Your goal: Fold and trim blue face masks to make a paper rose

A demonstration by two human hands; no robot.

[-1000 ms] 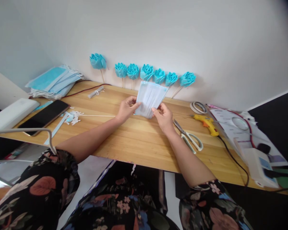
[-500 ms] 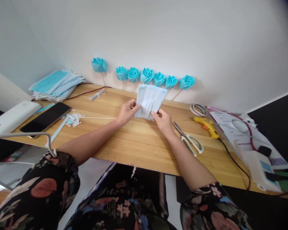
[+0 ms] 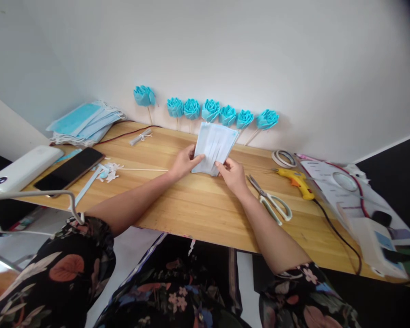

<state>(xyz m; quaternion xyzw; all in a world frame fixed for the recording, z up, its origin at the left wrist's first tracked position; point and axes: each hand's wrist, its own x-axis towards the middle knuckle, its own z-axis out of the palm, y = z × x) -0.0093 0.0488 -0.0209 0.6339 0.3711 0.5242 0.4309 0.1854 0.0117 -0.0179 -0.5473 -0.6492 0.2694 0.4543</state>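
Both hands, left hand (image 3: pixel 183 162) and right hand (image 3: pixel 233 173), pinch a pleated face mask (image 3: pixel 213 146) above the wooden desk (image 3: pixel 191 205), scissors (image 3: pixel 271 201) just right.

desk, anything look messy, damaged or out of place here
Only a little litter: small white scraps lie scattered on the desk beside the phone, on the left side. The face mask pinched between the left hand and right hand looks whole and uncreased apart from its pleats. Nothing spilled or broken shows.
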